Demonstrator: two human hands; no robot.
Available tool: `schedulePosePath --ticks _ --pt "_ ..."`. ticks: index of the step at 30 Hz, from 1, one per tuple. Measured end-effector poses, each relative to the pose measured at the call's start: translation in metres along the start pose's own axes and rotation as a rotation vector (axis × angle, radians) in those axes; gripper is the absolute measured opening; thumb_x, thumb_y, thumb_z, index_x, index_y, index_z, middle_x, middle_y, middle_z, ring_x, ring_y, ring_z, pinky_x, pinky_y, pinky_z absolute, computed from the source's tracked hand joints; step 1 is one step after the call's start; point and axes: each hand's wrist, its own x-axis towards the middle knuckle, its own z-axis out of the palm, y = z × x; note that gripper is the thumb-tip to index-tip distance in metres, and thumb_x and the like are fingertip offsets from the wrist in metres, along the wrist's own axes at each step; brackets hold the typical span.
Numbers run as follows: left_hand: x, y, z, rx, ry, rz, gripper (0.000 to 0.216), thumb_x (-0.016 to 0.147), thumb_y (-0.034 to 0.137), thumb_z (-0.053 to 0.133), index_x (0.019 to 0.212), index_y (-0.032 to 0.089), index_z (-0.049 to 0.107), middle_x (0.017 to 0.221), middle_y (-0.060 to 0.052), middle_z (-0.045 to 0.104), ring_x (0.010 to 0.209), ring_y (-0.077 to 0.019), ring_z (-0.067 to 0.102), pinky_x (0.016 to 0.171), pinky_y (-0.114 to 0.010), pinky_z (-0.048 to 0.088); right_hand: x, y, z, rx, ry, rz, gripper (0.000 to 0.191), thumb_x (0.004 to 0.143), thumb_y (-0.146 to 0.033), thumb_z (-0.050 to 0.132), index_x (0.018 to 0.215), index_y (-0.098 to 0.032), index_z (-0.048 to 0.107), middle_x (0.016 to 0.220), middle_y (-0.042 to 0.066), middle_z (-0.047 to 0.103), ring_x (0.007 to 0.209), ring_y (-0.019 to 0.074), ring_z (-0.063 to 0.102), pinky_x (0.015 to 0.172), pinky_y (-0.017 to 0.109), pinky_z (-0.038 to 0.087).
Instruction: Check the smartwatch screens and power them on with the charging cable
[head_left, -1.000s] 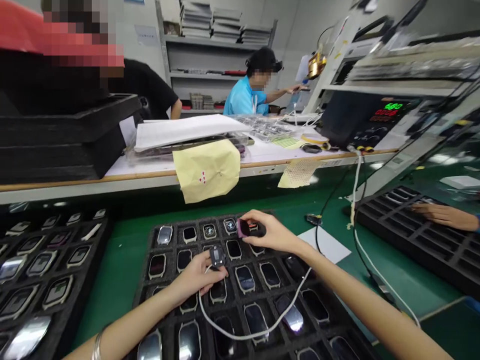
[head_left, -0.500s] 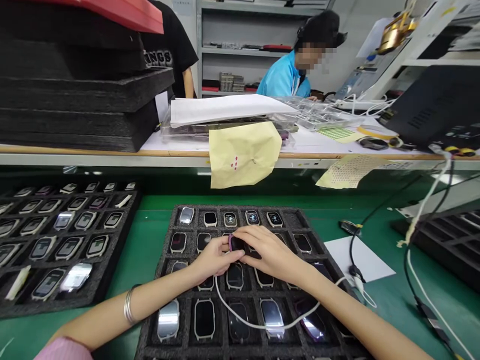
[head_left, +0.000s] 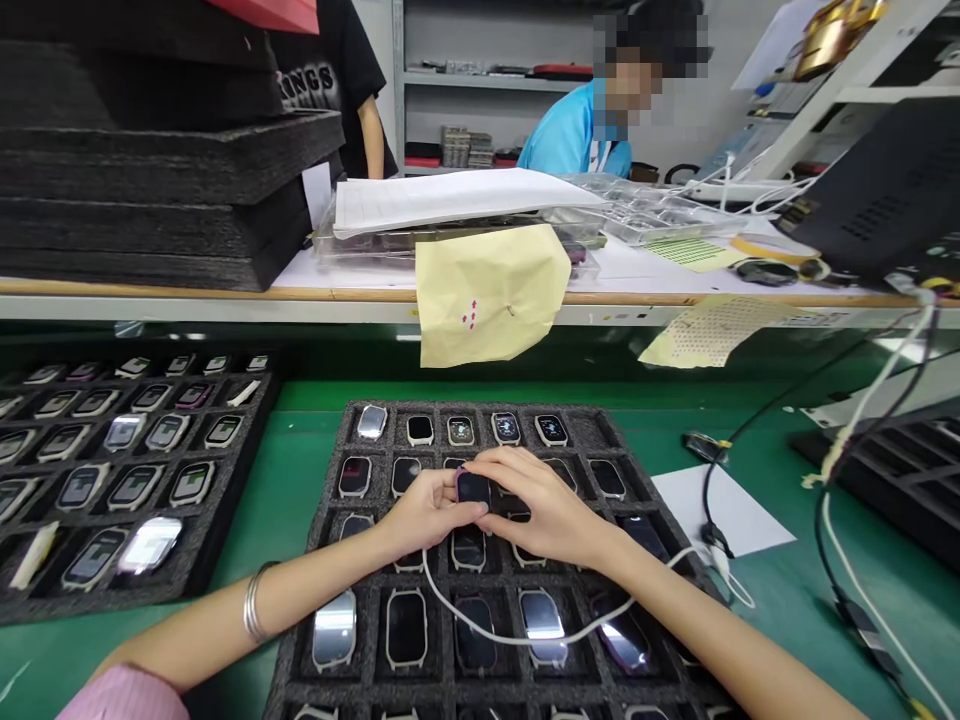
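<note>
A black foam tray (head_left: 330, 470) on the green belt holds several smartwatch bodies in pockets. Both my hands meet over its second row. My left hand (head_left: 424, 512) and my right hand (head_left: 536, 505) pinch one small dark watch body with a purple rim (head_left: 472, 488) between their fingertips. A white cable (head_left: 487, 632) runs from under my left hand across the tray and off to the right.
A second foam tray of watches (head_left: 120, 460) lies at the left. White paper (head_left: 724, 510) and black cables (head_left: 832, 540) lie at the right. A raised shelf carries stacked foam trays (head_left: 150, 180), papers and a yellow sheet (head_left: 487, 290). Two people stand or sit behind it.
A second ago my hands were apart, the right holding the purple-rimmed watch, the left a small charger piece. They have come together over the tray; the view has swung left.
</note>
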Motion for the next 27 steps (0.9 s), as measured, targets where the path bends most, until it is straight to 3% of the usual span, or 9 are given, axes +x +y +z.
schedulePosePath --ticks 3,6,11,21,27 --pt "-0.002 0.002 -0.001 0.001 0.015 -0.009 0.033 0.069 0.038 0.076 0.082 0.012 0.061 0.060 0.003 0.056 0.046 -0.0057 0.044 0.047 -0.019 0.033 0.002 0.002 0.003 0.059 0.007 -0.019 0.043 0.083 -0.020 0.064 0.123 -0.023 0.052 0.113 0.010 0.058 0.106 0.0261 0.055 0.089 0.042 0.047" --pt "-0.003 0.001 -0.003 0.001 0.026 -0.003 0.034 0.068 0.039 0.077 0.081 0.012 0.060 0.059 0.004 0.052 0.044 -0.0044 0.038 0.044 -0.019 0.028 0.004 0.004 0.005 0.147 0.014 -0.046 0.046 0.082 -0.016 0.063 0.125 -0.023 0.049 0.112 0.010 0.057 0.106 0.0242 0.055 0.090 0.039 0.047" --pt "-0.001 -0.005 -0.006 0.010 0.031 0.028 0.034 0.067 0.039 0.077 0.081 0.012 0.062 0.068 0.001 0.056 0.059 -0.0095 0.048 0.055 -0.022 0.036 0.003 0.004 0.006 0.177 0.022 -0.051 0.045 0.083 -0.018 0.062 0.125 -0.023 0.047 0.112 0.010 0.056 0.105 0.0240 0.056 0.089 0.038 0.050" --pt "-0.001 -0.005 -0.003 0.066 0.005 0.033 0.030 0.071 0.037 0.074 0.082 0.013 0.061 0.069 0.000 0.058 0.062 -0.0119 0.053 0.058 -0.022 0.040 -0.003 0.008 0.007 0.129 0.012 -0.087 0.046 0.085 -0.021 0.064 0.127 -0.021 0.046 0.116 0.013 0.056 0.111 0.0252 0.053 0.093 0.042 0.047" --pt "-0.001 -0.007 -0.006 0.109 0.006 0.031 0.034 0.070 0.040 0.074 0.085 0.012 0.062 0.071 -0.001 0.058 0.063 -0.0120 0.051 0.056 -0.023 0.040 -0.003 0.011 0.010 0.038 0.043 -0.124 0.050 0.083 -0.033 0.068 0.127 -0.021 0.047 0.115 0.013 0.058 0.108 0.0267 0.055 0.091 0.044 0.048"
